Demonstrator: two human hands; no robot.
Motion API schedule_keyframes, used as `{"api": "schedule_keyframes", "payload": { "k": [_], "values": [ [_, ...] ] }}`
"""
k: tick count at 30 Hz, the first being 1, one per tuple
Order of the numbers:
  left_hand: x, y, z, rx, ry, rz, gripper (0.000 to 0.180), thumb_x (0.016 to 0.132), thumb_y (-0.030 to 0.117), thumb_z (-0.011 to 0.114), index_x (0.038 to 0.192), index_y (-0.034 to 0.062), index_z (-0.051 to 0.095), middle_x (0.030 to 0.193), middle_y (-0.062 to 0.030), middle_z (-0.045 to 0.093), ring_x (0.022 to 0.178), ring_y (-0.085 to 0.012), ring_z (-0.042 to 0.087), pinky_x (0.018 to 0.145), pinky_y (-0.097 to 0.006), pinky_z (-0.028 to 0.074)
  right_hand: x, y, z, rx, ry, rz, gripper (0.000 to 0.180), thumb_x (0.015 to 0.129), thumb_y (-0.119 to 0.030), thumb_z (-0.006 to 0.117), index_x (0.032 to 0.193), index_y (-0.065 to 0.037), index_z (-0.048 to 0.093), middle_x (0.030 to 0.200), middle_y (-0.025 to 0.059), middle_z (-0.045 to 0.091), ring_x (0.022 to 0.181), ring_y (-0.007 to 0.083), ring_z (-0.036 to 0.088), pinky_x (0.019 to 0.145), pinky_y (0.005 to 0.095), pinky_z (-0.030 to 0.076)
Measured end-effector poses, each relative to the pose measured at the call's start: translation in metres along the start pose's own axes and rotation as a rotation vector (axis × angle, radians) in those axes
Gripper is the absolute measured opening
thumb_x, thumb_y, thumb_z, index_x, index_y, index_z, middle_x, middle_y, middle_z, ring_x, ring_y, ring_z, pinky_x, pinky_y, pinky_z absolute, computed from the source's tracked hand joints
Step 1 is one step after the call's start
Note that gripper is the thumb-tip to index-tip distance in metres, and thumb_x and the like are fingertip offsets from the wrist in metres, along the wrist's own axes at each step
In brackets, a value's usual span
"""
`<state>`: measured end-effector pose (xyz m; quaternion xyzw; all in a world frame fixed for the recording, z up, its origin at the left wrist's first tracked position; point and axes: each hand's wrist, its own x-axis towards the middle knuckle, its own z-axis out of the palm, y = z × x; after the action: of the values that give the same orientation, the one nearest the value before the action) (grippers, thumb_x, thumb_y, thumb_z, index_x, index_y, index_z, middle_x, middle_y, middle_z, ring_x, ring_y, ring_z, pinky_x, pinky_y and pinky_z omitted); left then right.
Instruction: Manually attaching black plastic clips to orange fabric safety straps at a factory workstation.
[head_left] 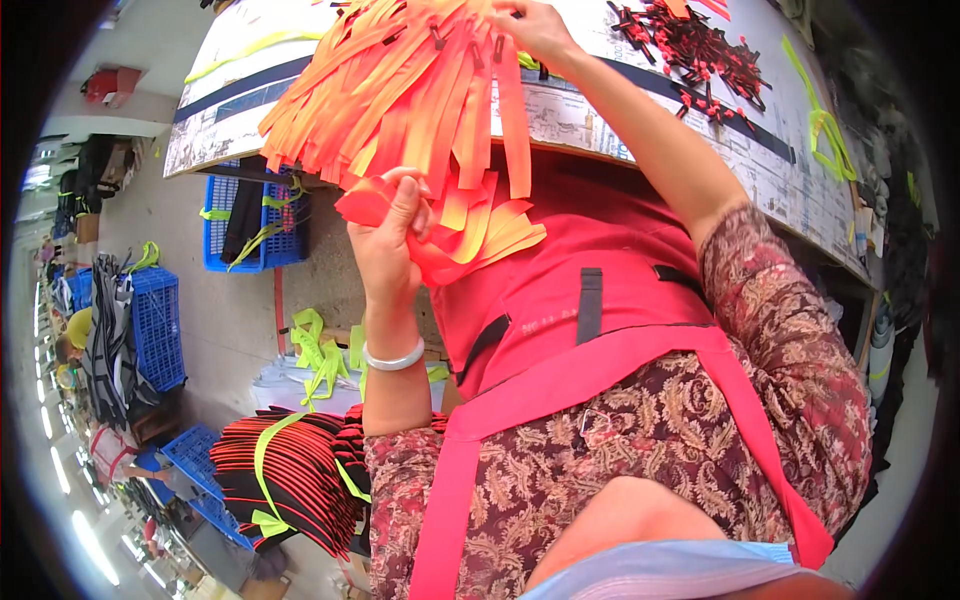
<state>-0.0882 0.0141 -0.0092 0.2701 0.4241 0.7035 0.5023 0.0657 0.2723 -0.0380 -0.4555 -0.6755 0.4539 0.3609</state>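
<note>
A thick heap of orange fabric strips (400, 90) spreads over the near edge of the table, with small black pieces at some upper ends. My left hand (388, 232) is closed around a bunch of the strips below the table edge; their loose ends (500, 238) fan out to the right, against my red apron (560, 300). At the top of the heap my right hand (538, 32) has its fingers bent together on the upper end of an orange strip. Its fingertips are partly hidden.
Black and red small parts (700, 60) lie piled on the table (590, 125), with a yellow-green strap (828, 140) farther right. Under the table's left end stands a blue crate (235, 265). A tied stack of black-and-red pieces (290, 470) sits lower left, near another blue crate (158, 325).
</note>
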Motion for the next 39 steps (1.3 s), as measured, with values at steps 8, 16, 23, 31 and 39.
{"api": "schedule_keyframes", "payload": {
  "k": [8, 16, 23, 31, 39],
  "values": [
    [0.013, -0.006, -0.003, -0.110, 0.060, -0.170, 0.011, 0.091, 0.010, 0.061, 0.097, 0.0028, 0.056, 0.079, -0.0040, 0.055, 0.055, -0.0068, 0.044, 0.048, -0.021, 0.033, -0.147, -0.036, 0.036, 0.064, -0.764, -0.011, 0.039, 0.079, -0.031, 0.074, 0.103, -0.001, 0.064, 0.079, 0.0055, 0.062, 0.077, 0.0105, 0.056, 0.071, 0.0263, 0.045],
    [0.008, -0.014, 0.019, -0.152, -0.245, -0.315, 0.025, 0.092, 0.015, 0.060, 0.107, -0.0044, 0.056, 0.074, -0.0049, 0.055, 0.066, -0.0153, 0.055, 0.060, -0.028, 0.047, -0.185, -0.029, 0.044, 0.496, -0.825, 0.232, 0.044, 0.077, -0.031, 0.076, 0.104, 0.001, 0.062, 0.087, 0.0071, 0.065, 0.083, 0.0120, 0.059, 0.078, 0.0282, 0.046],
    [0.000, -0.022, 0.008, -0.010, -0.189, -0.345, 0.020, 0.094, 0.019, 0.057, 0.098, -0.0002, 0.057, 0.065, -0.0002, 0.045, 0.054, -0.0100, 0.044, 0.051, -0.025, 0.038, -0.150, -0.026, -0.006, -0.057, -0.606, -0.209, 0.032, 0.085, -0.018, 0.066, 0.112, -0.002, 0.061, 0.082, 0.0072, 0.064, 0.074, 0.0106, 0.056, 0.070, 0.0276, 0.046],
    [-0.005, -0.029, 0.012, 0.002, -0.427, -0.594, 0.043, 0.090, 0.038, 0.061, 0.111, 0.0021, 0.052, 0.068, 0.0017, 0.044, 0.051, -0.0051, 0.035, 0.047, -0.019, 0.028, -0.142, -0.066, 0.001, 0.019, -0.415, -0.328, 0.021, 0.087, -0.012, 0.065, 0.104, -0.002, 0.066, 0.075, -0.0007, 0.059, 0.069, 0.0043, 0.051, 0.063, 0.0195, 0.042],
    [0.012, 0.004, -0.037, 0.029, -0.084, -0.215, 0.029, 0.093, 0.026, 0.056, 0.106, 0.0006, 0.060, 0.096, -0.0110, 0.064, 0.082, -0.0160, 0.060, 0.075, -0.028, 0.051, -0.157, -0.075, -0.020, 0.281, -0.407, 0.090, 0.012, 0.088, -0.011, 0.065, 0.090, 0.000, 0.064, 0.067, -0.0028, 0.056, 0.059, 0.0016, 0.046, 0.051, 0.0187, 0.037]
  ]
}}
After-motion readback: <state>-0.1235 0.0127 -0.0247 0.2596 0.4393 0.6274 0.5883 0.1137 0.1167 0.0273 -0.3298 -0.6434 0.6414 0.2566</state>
